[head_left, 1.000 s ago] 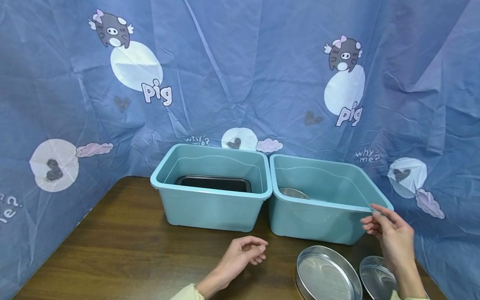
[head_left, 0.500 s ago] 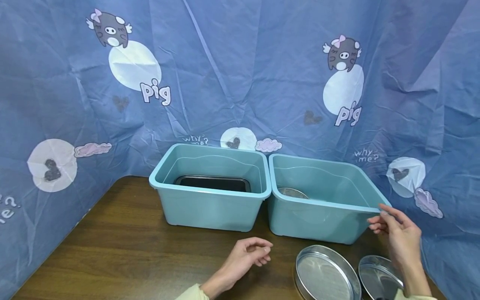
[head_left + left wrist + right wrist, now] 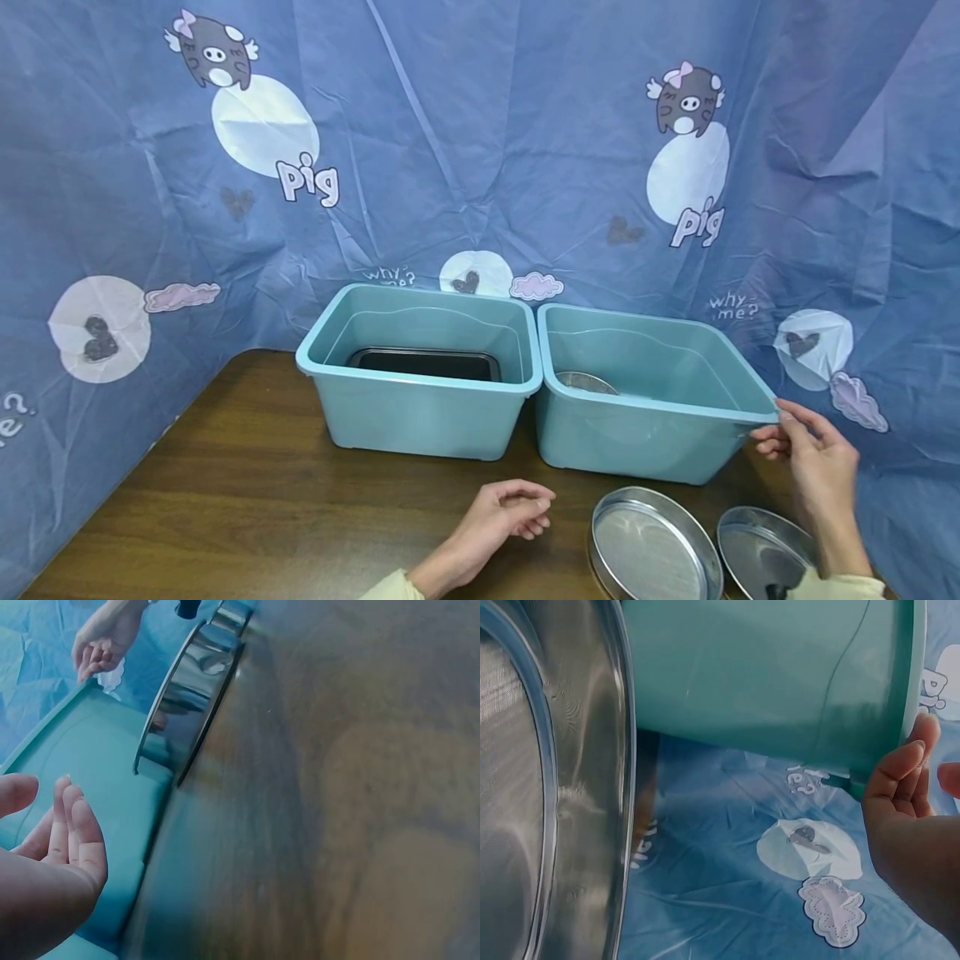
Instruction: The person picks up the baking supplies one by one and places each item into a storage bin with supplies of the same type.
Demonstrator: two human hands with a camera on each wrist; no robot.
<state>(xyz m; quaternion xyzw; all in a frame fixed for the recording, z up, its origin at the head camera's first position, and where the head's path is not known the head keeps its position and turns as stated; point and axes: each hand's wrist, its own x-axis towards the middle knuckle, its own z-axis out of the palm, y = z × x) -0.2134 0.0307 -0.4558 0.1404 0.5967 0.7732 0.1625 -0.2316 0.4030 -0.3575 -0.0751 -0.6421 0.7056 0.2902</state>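
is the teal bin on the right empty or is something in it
Not empty. The right teal bin holds a round metal sieve lying on its floor.

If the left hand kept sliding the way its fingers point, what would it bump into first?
Probably the bigger round metal sieve. The left hand rests on the table with loosely curled fingers aimed right, and the sieve lies next that way. Depth is hard to judge, so it could slip just behind it.
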